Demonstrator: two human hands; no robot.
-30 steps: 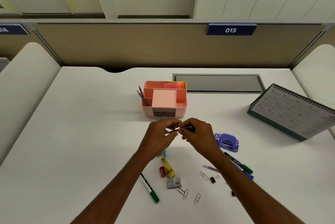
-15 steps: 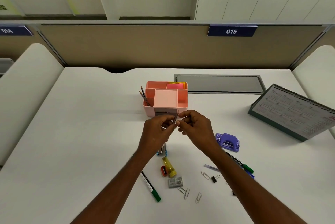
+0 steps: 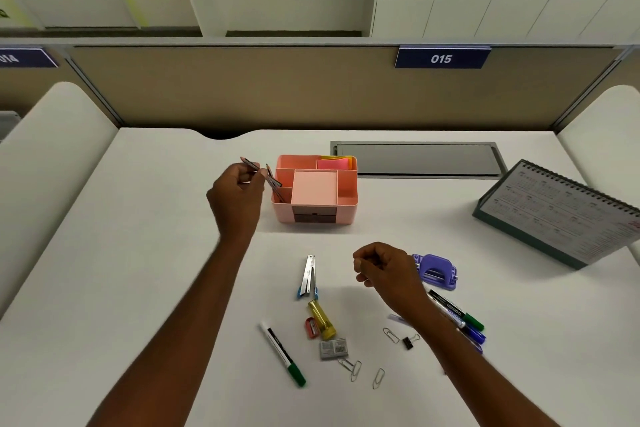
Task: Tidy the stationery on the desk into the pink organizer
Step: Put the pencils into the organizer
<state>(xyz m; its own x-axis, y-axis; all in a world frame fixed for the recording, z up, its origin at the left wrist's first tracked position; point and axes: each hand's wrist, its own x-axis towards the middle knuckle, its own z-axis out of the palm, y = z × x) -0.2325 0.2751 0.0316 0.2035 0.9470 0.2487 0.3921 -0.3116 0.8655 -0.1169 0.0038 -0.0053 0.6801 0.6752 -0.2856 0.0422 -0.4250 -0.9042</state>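
So the hands have split up: left hand (image 3: 239, 198) now pinches the pencil (image 3: 260, 172) at the pink organizer (image 3: 313, 210) mid-frame, tip entering its left slot. Right hand (image 3: 384, 269) is loosely curled, empty, lower right.

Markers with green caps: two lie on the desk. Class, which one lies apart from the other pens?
The green-capped marker at the lower left lies alone, its cap pointing toward the camera. The other green-capped marker lies against a blue pen beside the right forearm.
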